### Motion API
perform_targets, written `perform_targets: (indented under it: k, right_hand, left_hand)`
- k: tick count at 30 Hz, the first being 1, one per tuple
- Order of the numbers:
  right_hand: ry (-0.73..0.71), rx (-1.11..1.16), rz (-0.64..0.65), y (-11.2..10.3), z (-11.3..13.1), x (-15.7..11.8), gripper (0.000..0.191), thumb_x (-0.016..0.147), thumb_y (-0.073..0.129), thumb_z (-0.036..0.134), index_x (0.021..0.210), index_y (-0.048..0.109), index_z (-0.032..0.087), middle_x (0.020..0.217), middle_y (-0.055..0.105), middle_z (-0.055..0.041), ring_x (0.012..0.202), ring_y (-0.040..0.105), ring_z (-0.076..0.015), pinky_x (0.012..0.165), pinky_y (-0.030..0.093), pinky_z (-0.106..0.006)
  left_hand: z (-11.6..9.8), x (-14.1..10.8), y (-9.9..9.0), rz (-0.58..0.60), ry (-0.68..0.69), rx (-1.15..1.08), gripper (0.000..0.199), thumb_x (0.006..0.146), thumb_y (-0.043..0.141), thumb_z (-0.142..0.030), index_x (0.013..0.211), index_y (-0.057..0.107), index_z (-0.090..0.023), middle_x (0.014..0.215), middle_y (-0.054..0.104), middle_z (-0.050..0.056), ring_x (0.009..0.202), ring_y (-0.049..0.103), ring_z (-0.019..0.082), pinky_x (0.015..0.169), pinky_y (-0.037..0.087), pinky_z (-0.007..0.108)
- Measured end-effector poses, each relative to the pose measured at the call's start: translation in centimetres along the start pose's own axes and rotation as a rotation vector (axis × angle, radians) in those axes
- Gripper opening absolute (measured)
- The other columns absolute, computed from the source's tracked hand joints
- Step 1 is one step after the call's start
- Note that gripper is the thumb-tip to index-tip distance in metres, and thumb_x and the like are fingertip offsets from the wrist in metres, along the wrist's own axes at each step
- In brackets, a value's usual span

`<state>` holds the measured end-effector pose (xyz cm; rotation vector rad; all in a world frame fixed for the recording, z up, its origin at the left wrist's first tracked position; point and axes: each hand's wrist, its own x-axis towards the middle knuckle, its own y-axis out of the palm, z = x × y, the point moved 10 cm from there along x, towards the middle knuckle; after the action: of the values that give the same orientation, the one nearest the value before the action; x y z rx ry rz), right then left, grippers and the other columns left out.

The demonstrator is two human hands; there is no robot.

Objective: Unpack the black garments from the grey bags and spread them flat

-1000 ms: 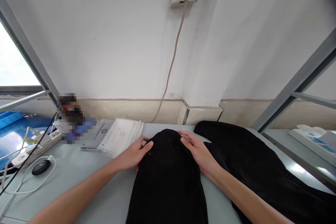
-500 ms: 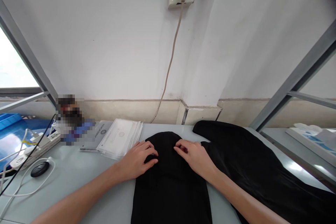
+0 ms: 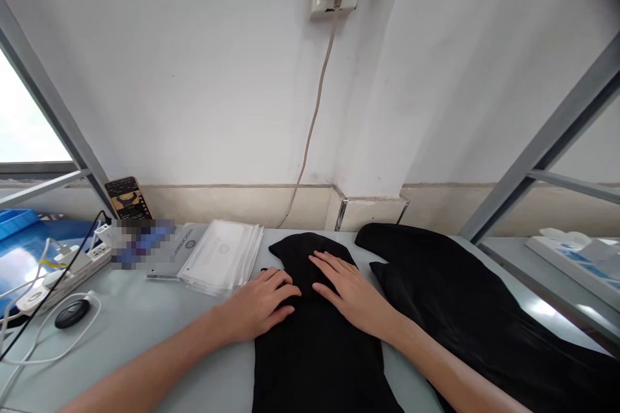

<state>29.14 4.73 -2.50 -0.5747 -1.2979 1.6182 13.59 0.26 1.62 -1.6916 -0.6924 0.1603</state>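
A black cloth piece (image 3: 320,355) lies on the grey table in front of me, its far end rounded, with a point sticking out on the left. My left hand (image 3: 266,300) rests on its left edge, fingers bent and apart. Lying flatter, my right hand (image 3: 346,287) presses on the upper right part with fingers spread. Neither hand grips anything that I can see. More black cloth (image 3: 450,297) is heaped to the right, under and beyond my right forearm.
Clear plastic bags (image 3: 220,255) are stacked at the back left. A phone (image 3: 128,200) leans near the wall, by a power strip (image 3: 62,277) with cables. A black round object (image 3: 72,313) lies left. At the right is a white box (image 3: 576,264) beyond a metal frame.
My right hand has opened from a curled pose and flattened on the cloth. The cloth's far end has changed shape, now with a point at left. My left hand has shifted slightly right and nearer.
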Motion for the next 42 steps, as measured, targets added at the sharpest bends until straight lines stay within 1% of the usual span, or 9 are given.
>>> perform_targets:
  k: [6,9,13,16,21,27,34,37,42]
  right_hand:
    - [0.338,-0.129,-0.109,-0.3,-4.6,0.1,0.089,0.106,0.028,0.068,0.164,0.032,0.001,0.168,0.039,-0.0242,0.159,0.028,-0.0412,0.129,0.026,-0.06]
    - [0.24,-0.057,-0.13,-1.2,-2.7,0.5,0.085,0.107,0.026,0.066,0.167,0.029,0.005,0.172,0.035,-0.0172,0.163,0.019,-0.0353,0.13,0.028,-0.054]
    - [0.03,0.069,0.043,0.1,1.0,0.6,0.076,0.108,0.026,0.067,0.169,0.029,0.022,0.174,0.031,-0.0051,0.163,0.019,-0.0264,0.132,0.024,-0.049]
    - [0.102,0.018,0.066,1.1,-0.4,0.6,0.081,0.107,0.025,0.069,0.17,0.027,0.018,0.175,0.03,-0.008,0.163,0.02,-0.0298,0.133,0.02,-0.052]
    - [0.331,-0.138,-0.115,-0.1,-4.0,0.6,0.092,0.105,0.028,0.069,0.169,0.021,0.003,0.171,0.032,-0.0225,0.161,0.022,-0.0423,0.13,0.021,-0.063]
    - [0.033,-0.012,0.028,0.6,0.2,0.9,0.081,0.106,0.026,0.07,0.171,0.021,0.022,0.176,0.024,-0.0053,0.164,0.015,-0.0273,0.133,0.021,-0.051]
    - [0.339,-0.009,-0.033,0.4,-4.4,0.9,0.092,0.105,0.024,0.072,0.169,0.02,0.007,0.173,0.031,-0.0181,0.162,0.022,-0.0339,0.133,0.012,-0.059]
    - [0.19,0.007,-0.075,-0.2,-2.6,1.0,0.087,0.105,0.029,0.071,0.171,0.02,0.014,0.174,0.028,-0.0148,0.162,0.02,-0.033,0.133,0.016,-0.057]
    - [-0.012,0.018,0.063,0.9,0.3,0.7,0.071,0.108,0.029,0.066,0.169,0.027,0.029,0.175,0.03,-0.0045,0.162,0.022,-0.0279,0.132,0.019,-0.056]
  left_hand:
    - [0.8,-0.3,0.0,-0.015,-0.058,0.029,0.031,0.109,0.053,-0.034,0.138,0.055,-0.024,0.129,0.059,0.011,0.12,0.057,0.029,0.101,0.053,0.046]
    - [0.4,-0.2,0.0,-0.007,-0.038,0.021,0.027,0.109,0.052,-0.029,0.135,0.057,-0.024,0.127,0.06,0.01,0.121,0.056,0.029,0.101,0.053,0.044]
    - [0.0,-0.1,0.2,0.007,-0.035,0.018,0.026,0.108,0.053,-0.024,0.134,0.057,-0.023,0.133,0.058,0.011,0.125,0.055,0.028,0.105,0.052,0.045]
    - [0.2,-0.3,0.4,0.011,-0.047,0.024,0.032,0.108,0.053,-0.025,0.14,0.053,-0.023,0.145,0.054,0.012,0.134,0.051,0.029,0.112,0.049,0.048]
    - [0.5,-0.6,0.8,0.021,-0.084,0.084,0.035,0.109,0.052,-0.024,0.144,0.05,-0.022,0.15,0.053,0.011,0.137,0.05,0.03,0.113,0.05,0.05]
    - [0.4,-0.3,0.6,0.026,-0.111,0.139,0.019,0.109,0.05,-0.022,0.125,0.059,-0.017,0.137,0.06,0.012,0.123,0.055,0.03,0.106,0.052,0.05]
    - [0.8,-0.2,0.6,0.04,-0.139,0.174,0.027,0.107,0.057,-0.044,0.112,0.059,-0.017,0.117,0.062,0.009,0.103,0.058,0.029,0.089,0.052,0.044]
    - [0.7,0.0,0.4,-0.006,-0.121,0.183,0.035,0.105,0.059,-0.052,0.1,0.059,-0.018,0.104,0.063,0.006,0.094,0.059,0.025,0.087,0.05,0.041]
    - [0.6,0.3,0.6,-0.021,-0.066,0.263,0.037,0.11,0.052,-0.041,0.081,0.055,-0.019,0.089,0.062,0.004,0.082,0.061,0.023,0.081,0.049,0.039]
